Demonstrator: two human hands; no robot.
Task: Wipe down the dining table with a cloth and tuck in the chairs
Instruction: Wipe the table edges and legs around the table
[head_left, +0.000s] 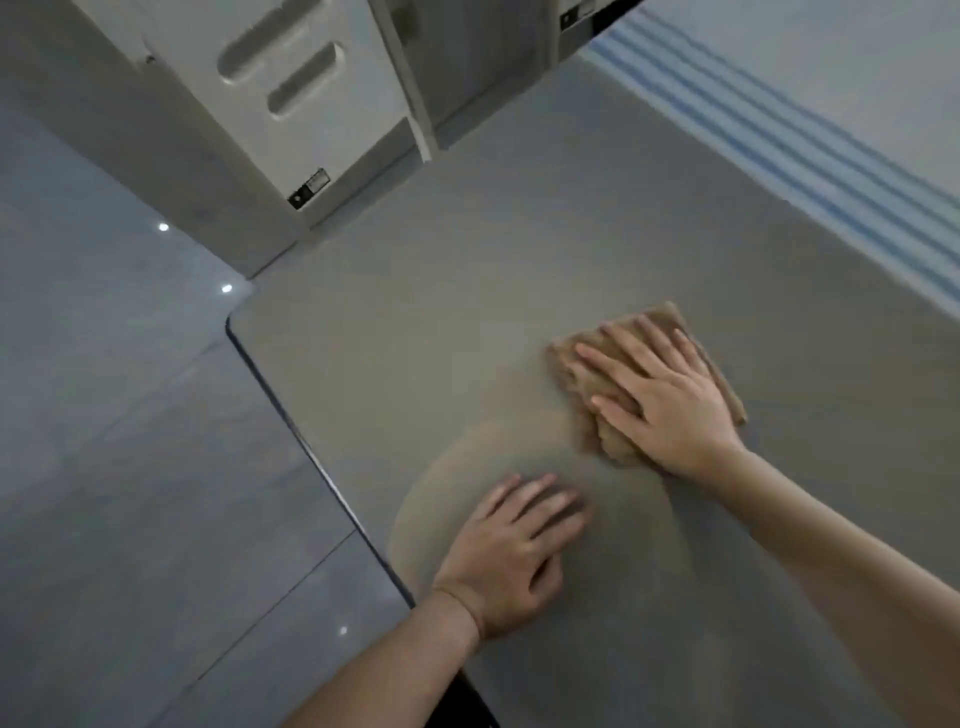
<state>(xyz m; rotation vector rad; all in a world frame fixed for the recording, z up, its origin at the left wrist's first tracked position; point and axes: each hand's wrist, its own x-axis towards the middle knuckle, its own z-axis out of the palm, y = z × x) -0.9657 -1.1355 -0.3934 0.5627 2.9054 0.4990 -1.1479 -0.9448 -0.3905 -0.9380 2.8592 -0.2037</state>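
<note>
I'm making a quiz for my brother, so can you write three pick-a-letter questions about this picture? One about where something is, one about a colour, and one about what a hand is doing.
1. Where is the cloth?
A. On the floor
B. On the table, under the right hand
C. Hanging over a chair

2. What colour is the cloth?
A. Tan-brown
B. Bright red
C. Green

3. What is the left hand doing?
A. Gripping the cloth
B. Pulling a chair
C. Resting on the bare table, holding nothing

Answers:
1. B, because the right hand presses flat on the cloth on the tabletop.
2. A, because the cloth looks tan-brown against the grey table.
3. C, because its fingers lie on the table, apart from the cloth.
</note>
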